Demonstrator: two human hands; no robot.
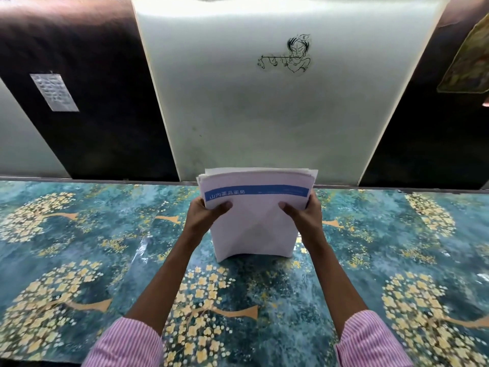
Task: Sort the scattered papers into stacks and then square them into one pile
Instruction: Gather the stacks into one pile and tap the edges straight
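Both hands grip one gathered stack of papers (254, 221) stood on its lower edge on the floral table covering (79, 260), near the far side where the white panel (264, 115) rises: the left hand (205, 214) and the right hand (307, 211) each clamp a side edge, thumbs on the front sheet, fingers hidden behind. The sheets look light and limp; the lower edge bows and the front page shows creases, so a loose hold would probably let pages fan or slide. Holding the two sides about halfway up seems best for tapping the edges flush. No tray, box or other container shows anywhere
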